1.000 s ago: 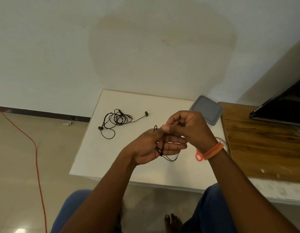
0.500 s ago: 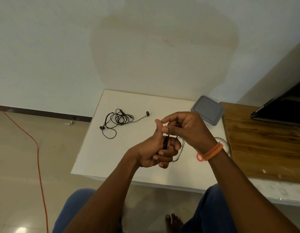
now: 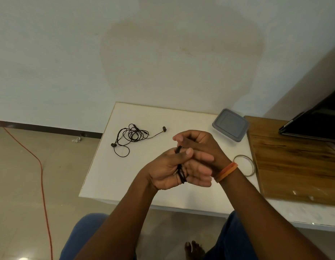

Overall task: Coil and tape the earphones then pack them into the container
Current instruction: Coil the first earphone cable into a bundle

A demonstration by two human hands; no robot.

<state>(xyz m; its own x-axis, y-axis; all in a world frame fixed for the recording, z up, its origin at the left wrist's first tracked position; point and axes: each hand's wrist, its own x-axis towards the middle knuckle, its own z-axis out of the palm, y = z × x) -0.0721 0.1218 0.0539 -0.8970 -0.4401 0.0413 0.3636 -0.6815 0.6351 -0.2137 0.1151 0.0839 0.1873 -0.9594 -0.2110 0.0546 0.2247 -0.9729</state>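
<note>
Holding coiled earphones [image 3: 181,173]: L grip [image 3: 168,171] wrapped w/ cord; R grip [image 3: 198,145] pinched cord end. Container [image 3: 230,124] at table [image 3: 144,175] far-right corner.

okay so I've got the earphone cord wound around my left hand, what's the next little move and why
Probably wrap the last loose end once more. The cord already sits coiled round the left hand, but the right hand holds a free end by the fingertips. The tape roll lies untouched on the table.
</note>
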